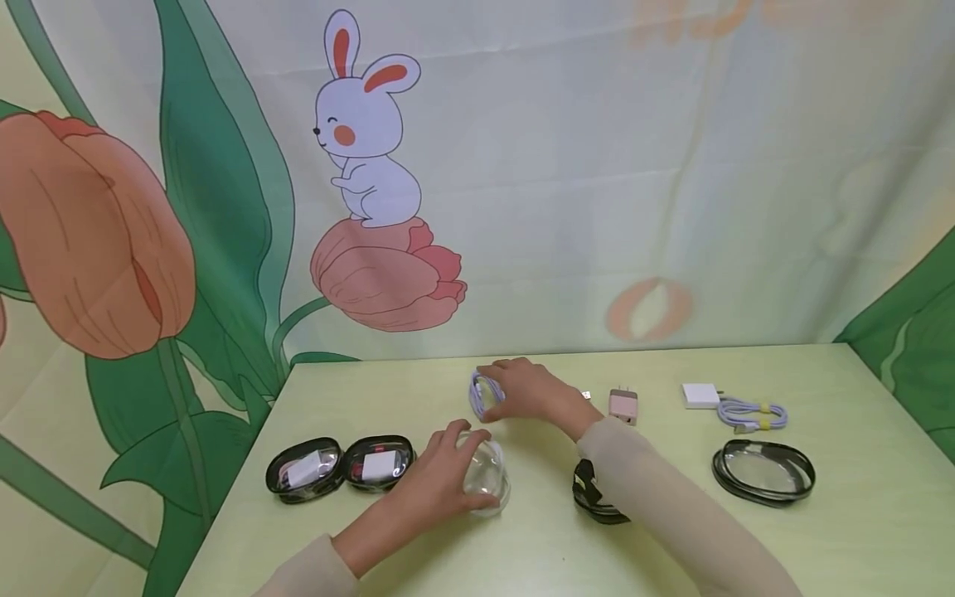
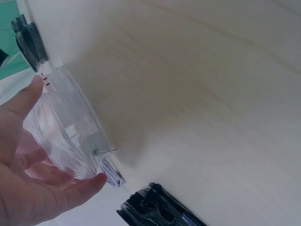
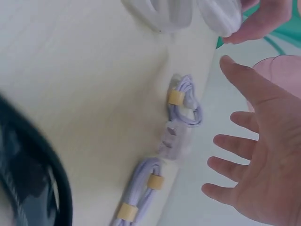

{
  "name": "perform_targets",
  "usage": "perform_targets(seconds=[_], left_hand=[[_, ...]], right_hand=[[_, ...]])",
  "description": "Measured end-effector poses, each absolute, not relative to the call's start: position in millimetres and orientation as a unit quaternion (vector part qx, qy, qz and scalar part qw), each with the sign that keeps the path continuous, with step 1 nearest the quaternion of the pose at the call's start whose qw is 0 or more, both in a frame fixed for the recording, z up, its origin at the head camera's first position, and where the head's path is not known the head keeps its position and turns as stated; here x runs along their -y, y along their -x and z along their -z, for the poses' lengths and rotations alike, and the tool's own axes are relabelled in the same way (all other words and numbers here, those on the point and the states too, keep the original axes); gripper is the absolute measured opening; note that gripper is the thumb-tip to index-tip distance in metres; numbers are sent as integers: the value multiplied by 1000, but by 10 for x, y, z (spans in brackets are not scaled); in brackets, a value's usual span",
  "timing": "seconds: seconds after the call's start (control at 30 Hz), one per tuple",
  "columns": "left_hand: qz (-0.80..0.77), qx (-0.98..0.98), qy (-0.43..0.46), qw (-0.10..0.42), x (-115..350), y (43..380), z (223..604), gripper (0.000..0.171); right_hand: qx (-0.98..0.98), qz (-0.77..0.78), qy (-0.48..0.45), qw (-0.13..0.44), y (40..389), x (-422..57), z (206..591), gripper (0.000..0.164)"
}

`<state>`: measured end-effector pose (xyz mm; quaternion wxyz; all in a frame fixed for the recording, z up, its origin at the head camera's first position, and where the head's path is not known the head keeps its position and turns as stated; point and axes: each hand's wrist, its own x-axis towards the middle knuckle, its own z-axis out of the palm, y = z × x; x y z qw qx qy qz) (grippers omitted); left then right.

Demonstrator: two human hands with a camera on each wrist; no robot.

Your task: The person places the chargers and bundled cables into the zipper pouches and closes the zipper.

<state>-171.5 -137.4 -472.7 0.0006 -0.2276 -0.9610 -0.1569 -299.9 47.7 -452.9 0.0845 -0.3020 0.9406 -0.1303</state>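
Observation:
My left hand grips a clear oval case with a pale rim, thumb on one side and fingers on the other. In the left wrist view that clear case shows between thumb and fingers. My right hand reaches over a coiled lavender cable at the back of the table. In the right wrist view its fingers are spread and hold nothing, apart from the lavender cable with its yellow tie.
Two filled black-rimmed cases stand at the left. A black case is partly hidden by the right sleeve. Behind it lies a pink charger plug. At the right are a white charger, another lavender cable and a black-rimmed case.

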Motion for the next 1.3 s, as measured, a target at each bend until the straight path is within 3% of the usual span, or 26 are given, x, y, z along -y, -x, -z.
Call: perform_targets(seconds=[0.23, 0.57, 0.7, 0.87, 1.07, 1.3], left_hand=[[160, 962, 223, -11, 1374, 1707, 4714, 84], [141, 959, 244, 2, 1375, 1696, 4705, 84], [132, 960, 248, 10, 1396, 1687, 4701, 83], [136, 961, 242, 11, 1424, 1686, 4720, 84], [132, 961, 243, 16, 1420, 1694, 4738, 82], [125, 960, 249, 28, 1416, 1687, 4737, 81]], right_hand=[[-949, 108, 277, 102, 3112, -387, 4635, 82], [-915, 106, 368, 130, 3192, -153, 4754, 71], [-905, 122, 379, 147, 3207, -74, 4781, 77], [-922, 113, 348, 129, 3187, -9, 4791, 85], [-937, 94, 319, 103, 3150, 14, 4792, 58], [-932, 105, 335, 89, 3174, -34, 4835, 60]])
